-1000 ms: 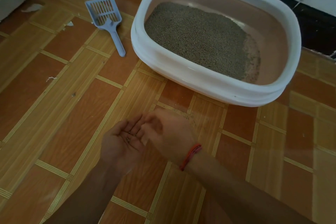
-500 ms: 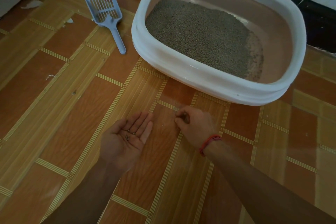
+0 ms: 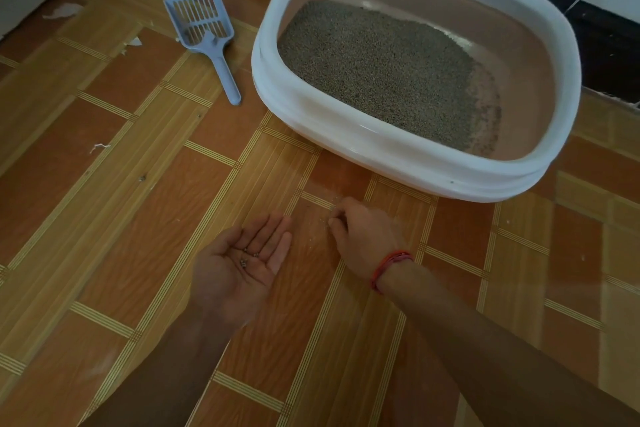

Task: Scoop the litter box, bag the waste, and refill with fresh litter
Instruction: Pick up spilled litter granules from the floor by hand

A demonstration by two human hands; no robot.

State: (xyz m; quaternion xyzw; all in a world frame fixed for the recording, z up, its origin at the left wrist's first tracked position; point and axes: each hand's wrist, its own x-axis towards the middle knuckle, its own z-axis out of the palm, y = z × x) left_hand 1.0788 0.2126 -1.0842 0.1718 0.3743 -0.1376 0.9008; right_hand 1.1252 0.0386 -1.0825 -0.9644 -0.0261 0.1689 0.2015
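Few litter granules [image 3: 248,257] were held on left hand [image 3: 239,267], spread palm-up, lower centre. Fingers of right hand [image 3: 363,236] were curled at floor [image 3: 138,225]; pinch not discernible. Spill pickup judged in hand; granules to be tipped into litter box [image 3: 381,152], upper right.

Your white litter box [image 3: 381,146] sat at one o'clock, its pinkish inside holding grey litter [image 3: 377,69] spread toward its left, the right end nearly bare. At eleven o'clock, just beside it, the blue slotted scoop [image 3: 207,35] lay flat, handle toward five o'clock. A few granules [image 3: 246,258] lay in your upturned left hand [image 3: 239,274].
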